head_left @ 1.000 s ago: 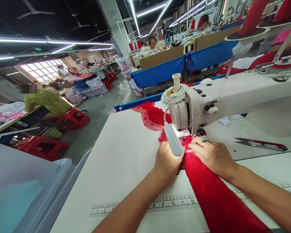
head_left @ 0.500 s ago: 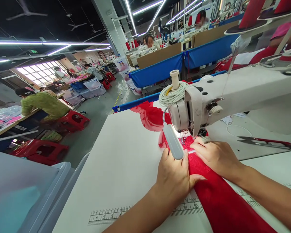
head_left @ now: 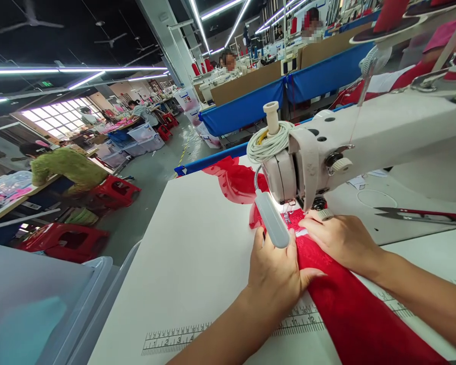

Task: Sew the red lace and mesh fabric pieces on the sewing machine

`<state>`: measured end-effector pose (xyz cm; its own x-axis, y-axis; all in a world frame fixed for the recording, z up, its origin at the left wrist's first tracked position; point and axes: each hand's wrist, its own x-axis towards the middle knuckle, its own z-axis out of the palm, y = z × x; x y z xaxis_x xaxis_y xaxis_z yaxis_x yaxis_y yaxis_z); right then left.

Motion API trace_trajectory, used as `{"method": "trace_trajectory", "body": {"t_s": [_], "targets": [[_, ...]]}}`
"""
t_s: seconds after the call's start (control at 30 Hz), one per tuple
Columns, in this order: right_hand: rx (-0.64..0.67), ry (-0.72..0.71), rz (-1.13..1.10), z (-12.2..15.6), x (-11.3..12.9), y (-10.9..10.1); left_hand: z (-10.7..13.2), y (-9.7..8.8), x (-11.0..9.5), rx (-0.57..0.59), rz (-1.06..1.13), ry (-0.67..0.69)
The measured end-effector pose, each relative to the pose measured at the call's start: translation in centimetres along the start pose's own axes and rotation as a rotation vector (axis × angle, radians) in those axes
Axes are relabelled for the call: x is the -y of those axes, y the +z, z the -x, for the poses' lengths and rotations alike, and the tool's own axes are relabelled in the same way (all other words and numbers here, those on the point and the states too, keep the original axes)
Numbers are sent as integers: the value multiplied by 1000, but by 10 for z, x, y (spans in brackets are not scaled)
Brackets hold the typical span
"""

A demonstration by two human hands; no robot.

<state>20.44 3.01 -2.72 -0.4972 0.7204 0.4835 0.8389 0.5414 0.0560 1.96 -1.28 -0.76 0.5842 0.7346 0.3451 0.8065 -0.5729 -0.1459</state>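
A long strip of red fabric (head_left: 349, 314) runs across the white sewing table (head_left: 197, 263) and under the head of a white sewing machine (head_left: 327, 147). My left hand (head_left: 277, 271) lies flat on the fabric's left edge, fingers stretched toward the needle and thumb spread over the cloth. My right hand (head_left: 340, 238) presses the fabric flat just right of the presser foot (head_left: 289, 215), fingers extended. A small white lamp (head_left: 271, 220) hangs over the needle area and hides part of my left fingers. More red fabric (head_left: 235, 180) bunches behind the machine.
Red-handled thread snips (head_left: 421, 217) lie on the table to the right. A printed ruler (head_left: 228, 332) marks the table's front. A translucent plastic bin (head_left: 41, 304) stands at the left. Other people sit at tables with red stools (head_left: 114, 190) across the aisle.
My left hand slid back along the fabric from beside the lamp and flattened with its thumb spread. My right hand stays by the presser foot. The view shifted slightly.
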Motion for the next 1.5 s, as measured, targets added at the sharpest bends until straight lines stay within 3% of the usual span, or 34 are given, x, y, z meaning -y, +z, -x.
{"method": "trace_trajectory", "body": {"t_s": [0.33,0.63,0.83,1.1,1.3,1.5], "targets": [[157,128,-90,-3,0,-2,-2,2,1,-121,-39,3],[276,220,-209,-4,-2,-4,2,-3,-2,-38,-34,48],[374,266,-206,-9,2,-13,2,-2,-3,-90,-77,60],[427,304,-173,-13,5,-15,1,1,-2,-64,-110,55],[526,330,-141,-19,7,-22,2,6,-2,24,-98,9],[546,342,-124,-21,8,-22,0,4,-2,-13,-151,51]]}}
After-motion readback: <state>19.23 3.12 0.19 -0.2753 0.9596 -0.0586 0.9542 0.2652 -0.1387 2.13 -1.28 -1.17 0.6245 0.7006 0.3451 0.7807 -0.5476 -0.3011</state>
